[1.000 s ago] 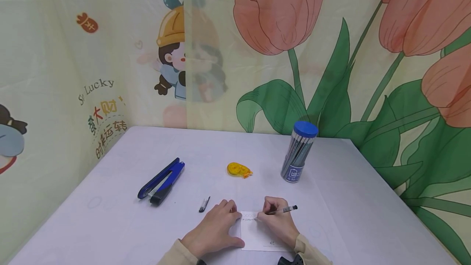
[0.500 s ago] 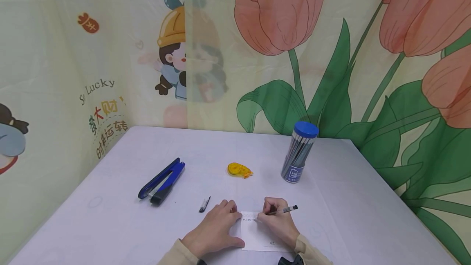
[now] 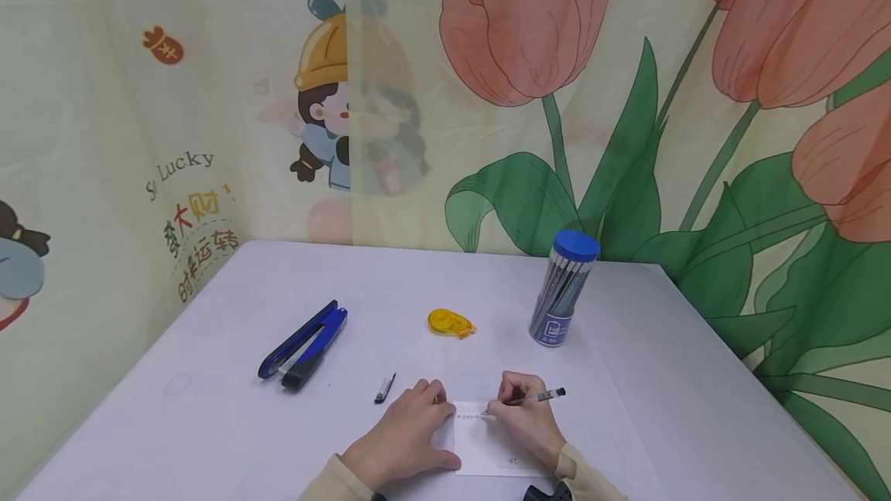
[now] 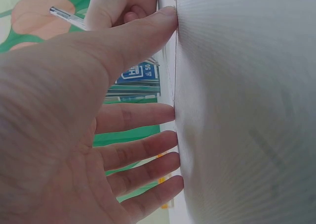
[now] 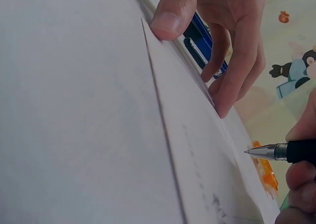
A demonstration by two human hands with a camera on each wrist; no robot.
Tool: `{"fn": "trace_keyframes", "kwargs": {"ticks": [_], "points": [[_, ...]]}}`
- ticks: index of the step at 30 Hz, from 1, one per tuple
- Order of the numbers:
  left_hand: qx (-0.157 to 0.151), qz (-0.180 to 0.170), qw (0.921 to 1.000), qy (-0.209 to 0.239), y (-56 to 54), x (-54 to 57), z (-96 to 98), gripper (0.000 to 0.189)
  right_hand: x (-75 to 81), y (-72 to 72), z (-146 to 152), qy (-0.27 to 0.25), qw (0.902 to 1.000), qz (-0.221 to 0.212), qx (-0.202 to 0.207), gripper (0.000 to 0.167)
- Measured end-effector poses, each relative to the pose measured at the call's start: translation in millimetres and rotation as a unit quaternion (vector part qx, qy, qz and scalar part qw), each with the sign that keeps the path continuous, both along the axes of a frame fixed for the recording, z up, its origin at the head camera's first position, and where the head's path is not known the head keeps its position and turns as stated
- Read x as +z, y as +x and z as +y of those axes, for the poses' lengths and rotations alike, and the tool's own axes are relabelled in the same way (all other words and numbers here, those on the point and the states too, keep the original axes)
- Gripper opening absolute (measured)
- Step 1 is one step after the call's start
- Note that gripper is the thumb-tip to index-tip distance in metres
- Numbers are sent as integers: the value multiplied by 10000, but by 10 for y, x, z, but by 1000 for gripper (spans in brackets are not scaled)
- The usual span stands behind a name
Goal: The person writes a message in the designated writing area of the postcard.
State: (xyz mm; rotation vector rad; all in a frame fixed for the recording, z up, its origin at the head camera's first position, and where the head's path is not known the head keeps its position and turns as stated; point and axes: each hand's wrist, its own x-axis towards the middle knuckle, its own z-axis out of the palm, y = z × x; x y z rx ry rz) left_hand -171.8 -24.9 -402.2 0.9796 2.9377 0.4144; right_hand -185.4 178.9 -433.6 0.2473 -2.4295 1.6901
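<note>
A small white sheet of paper (image 3: 480, 447) lies on the table with a short line of dark writing near its top. My right hand (image 3: 532, 422) pinches a gel pen (image 3: 548, 395) over the paper, its back end pointing right. In the right wrist view, the metal tip of the pen (image 5: 271, 152) shows bare, close over the sheet. My left hand (image 3: 407, 437) rests along the paper's left edge, thumb at the lower corner and fingers near the upper one. The left wrist view shows its fingers (image 4: 140, 150) nearly straight, fingertips down at the surface.
A small clear-and-black pen cap (image 3: 384, 389) lies left of the paper. Farther back are a blue stapler (image 3: 306, 345), a yellow correction tape (image 3: 449, 323) and a blue-lidded tub of pencils (image 3: 562, 291). A printed curtain (image 3: 397, 223) stands behind the table (image 3: 390, 284).
The right hand and pen have shifted very slightly right relative to the paper, and the writing looks a little longer. The left hand stays at the paper's edge; the head view has moved slightly.
</note>
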Motion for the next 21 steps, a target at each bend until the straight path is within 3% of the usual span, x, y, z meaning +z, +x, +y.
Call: {"fn": "trace_keyframes", "kwargs": {"ticks": [21], "points": [[-38,37,10000,35,4,11,-17,61,21,25,62,-166,9998,68,-10,26]]}}
